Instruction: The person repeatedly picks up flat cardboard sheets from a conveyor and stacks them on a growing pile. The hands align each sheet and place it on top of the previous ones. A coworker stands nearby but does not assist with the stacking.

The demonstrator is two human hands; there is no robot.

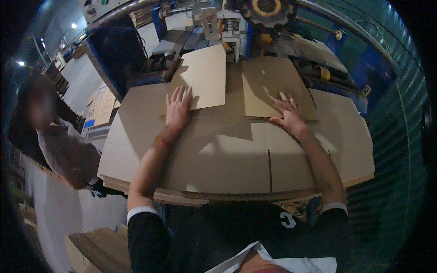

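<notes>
Both my arms reach forward over a wide stack of flat cardboard sheets (218, 159). My left hand (179, 105) lies with its fingers spread on the near left corner of a lighter cardboard panel (207, 75). Over a darker cardboard panel (261, 86) at the right, my right hand (289, 111) rests flat, fingers apart, close to its near edge. A gap runs between the two panels. Their far ends reach up to the machine (232, 32), beneath its middle head. Neither hand has its fingers wrapped round anything.
A dark toothed wheel (266, 10) sits above the machine's far side. Blue machine frames (116, 54) flank the work. Another person (68, 145) stands at the left. Printed cardboard (102, 107) is stacked behind them, more cardboard (102, 248) lower left. A green corrugated wall (391, 150) closes the right.
</notes>
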